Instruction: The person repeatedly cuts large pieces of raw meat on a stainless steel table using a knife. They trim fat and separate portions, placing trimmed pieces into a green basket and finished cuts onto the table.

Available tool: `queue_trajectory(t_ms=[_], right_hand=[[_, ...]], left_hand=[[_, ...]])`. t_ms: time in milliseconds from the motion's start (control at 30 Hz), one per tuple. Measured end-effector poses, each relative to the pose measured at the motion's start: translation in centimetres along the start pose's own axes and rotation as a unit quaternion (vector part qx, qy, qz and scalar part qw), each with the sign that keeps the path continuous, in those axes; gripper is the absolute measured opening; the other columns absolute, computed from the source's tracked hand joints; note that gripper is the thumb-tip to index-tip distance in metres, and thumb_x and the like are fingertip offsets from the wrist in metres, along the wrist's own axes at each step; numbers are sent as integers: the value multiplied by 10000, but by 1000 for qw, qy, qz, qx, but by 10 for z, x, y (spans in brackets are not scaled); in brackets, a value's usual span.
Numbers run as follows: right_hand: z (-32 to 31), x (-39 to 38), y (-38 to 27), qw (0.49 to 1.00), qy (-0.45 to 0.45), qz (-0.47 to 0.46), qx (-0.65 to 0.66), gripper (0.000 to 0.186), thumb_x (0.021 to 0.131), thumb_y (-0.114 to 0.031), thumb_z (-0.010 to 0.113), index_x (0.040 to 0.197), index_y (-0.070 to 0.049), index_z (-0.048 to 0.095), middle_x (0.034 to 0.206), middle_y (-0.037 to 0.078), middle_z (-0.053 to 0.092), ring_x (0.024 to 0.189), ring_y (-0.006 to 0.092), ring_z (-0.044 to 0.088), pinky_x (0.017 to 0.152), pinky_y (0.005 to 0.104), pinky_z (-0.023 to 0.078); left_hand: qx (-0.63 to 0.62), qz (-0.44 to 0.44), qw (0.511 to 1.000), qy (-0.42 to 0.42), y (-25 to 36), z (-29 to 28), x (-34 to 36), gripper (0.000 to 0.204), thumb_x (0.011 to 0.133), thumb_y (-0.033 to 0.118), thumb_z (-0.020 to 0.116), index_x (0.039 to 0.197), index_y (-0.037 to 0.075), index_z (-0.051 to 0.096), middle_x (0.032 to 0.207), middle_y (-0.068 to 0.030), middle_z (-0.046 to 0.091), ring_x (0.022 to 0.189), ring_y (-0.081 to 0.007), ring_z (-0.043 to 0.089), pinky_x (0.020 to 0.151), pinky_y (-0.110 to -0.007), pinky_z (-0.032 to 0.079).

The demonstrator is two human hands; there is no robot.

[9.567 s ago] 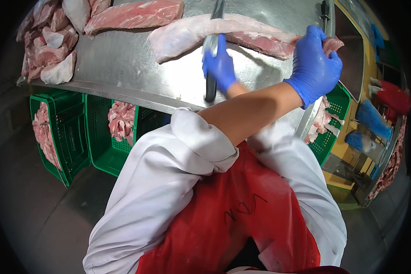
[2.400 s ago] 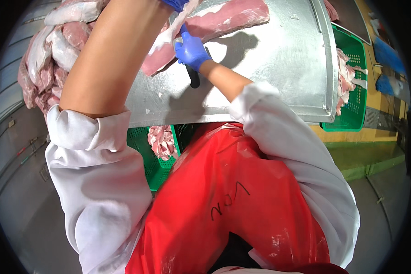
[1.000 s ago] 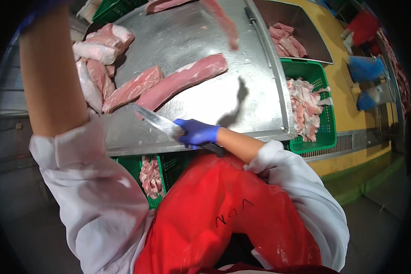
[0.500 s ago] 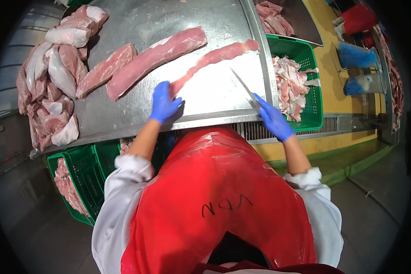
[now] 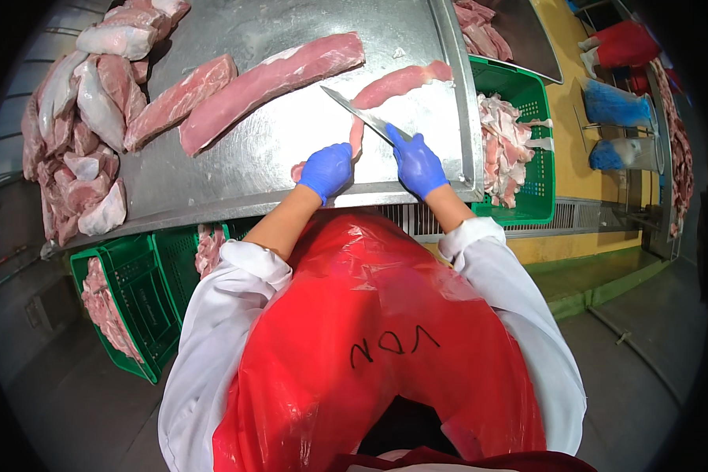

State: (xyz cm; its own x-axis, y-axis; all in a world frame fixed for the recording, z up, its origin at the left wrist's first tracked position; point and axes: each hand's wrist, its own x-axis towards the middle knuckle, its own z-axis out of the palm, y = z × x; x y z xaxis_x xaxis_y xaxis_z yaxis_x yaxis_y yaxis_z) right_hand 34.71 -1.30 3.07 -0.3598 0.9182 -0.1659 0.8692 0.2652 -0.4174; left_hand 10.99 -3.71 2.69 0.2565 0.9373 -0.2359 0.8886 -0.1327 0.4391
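Near the front lip of a silvery metal worktop (image 5: 220, 189): long pointed steel knife (image 5: 363, 115) across a thin pink meat strip (image 5: 393, 85)

Blue-gloved left hand (image 5: 326, 171) is closed over the strip's near part, one end poking out beside it, probably to pin it down. Blue-gloved right hand (image 5: 418, 164) has a snug grip on the knife, tip slanting up-left, I'd guess to keep the edge off the other glove. Can't tell if the blade's actually touching meat. Strip's far end sits near the raised right rim, so kinda tight there; roomier left, between glove and long pink meat slab (image 5: 271, 90).
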Motion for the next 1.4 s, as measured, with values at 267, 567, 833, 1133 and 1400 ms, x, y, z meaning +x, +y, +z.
queue_trajectory(t_ms=[267,567,833,1133,1400], right_hand=[[-18,17,10,999,20,-33,8,533,989,-195,481,1504,-294,388,1054,285,584,908,447,636,801,516,531],[-56,4,32,988,-13,-76,132,509,998,-237,484,1502,-199,418,758,286,619,773,486,612,748,536,479],[20,9,-82,992,-98,-24,74,506,1015,-273,450,1517,-260,382,926,304,589,859,480,616,793,541,498],[-41,-25,21,994,-91,27,-61,519,1003,-310,480,1510,-332,374,964,301,592,826,484,633,773,548,522],[-93,-54,76,988,-143,-40,50,467,1033,-303,442,1490,-207,446,1083,245,673,990,425,639,877,457,501]], left_hand=[[68,-97,993,1,-74,-48,-42,187,854,165,551,907,16,650,918,-244,685,868,-423,671,790,-510,532],[39,-91,994,53,-124,-37,-87,148,882,160,527,912,44,613,873,-241,663,834,-445,653,749,-539,513],[2,-73,997,18,-90,-42,-89,148,856,167,541,899,38,598,873,-243,660,815,-444,647,737,-543,506],[22,-65,998,13,-127,-53,-109,135,850,160,536,890,42,588,830,-244,648,793,-456,632,713,-557,495],[1,-109,994,-11,-107,-57,-97,174,852,169,553,928,33,633,921,-240,681,869,-427,661,779,-520,515]])
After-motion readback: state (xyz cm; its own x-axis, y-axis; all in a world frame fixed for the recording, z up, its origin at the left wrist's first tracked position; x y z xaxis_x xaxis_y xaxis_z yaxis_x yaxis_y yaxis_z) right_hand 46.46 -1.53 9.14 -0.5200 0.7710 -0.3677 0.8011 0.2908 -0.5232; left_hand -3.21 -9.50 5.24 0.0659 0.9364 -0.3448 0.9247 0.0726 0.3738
